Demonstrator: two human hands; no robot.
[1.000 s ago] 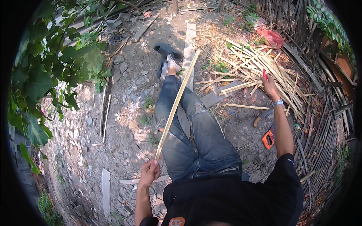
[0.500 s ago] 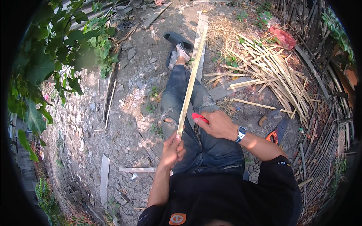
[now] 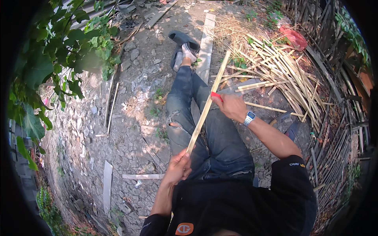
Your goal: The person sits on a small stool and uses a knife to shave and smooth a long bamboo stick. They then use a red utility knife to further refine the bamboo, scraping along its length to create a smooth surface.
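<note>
A long pale wooden or bamboo strip [image 3: 202,120] slants up and away over my legs. My left hand [image 3: 178,168] is closed round its near end, thumb on top. My right hand [image 3: 231,106] is closed on a red knife-like tool [image 3: 216,96], which meets the strip's right side about midway along. Whatever blade it has is too small or hidden to make out. The strip's far end points freely upward, held by the left hand alone as far as I can see.
Many similar strips lie in a loose pile [image 3: 289,74] at the right, beside straw-like shavings [image 3: 232,29] and a red bag [image 3: 294,39]. A flat board [image 3: 207,33] lies by my feet. My right forearm partly covers a saw [image 3: 292,129]. Leafy branches [image 3: 43,59] hang at the left.
My right hand has moved away from me with the red tool, which now touches the strip farther along. The strip's far end has swung right and looks closer to me.
</note>
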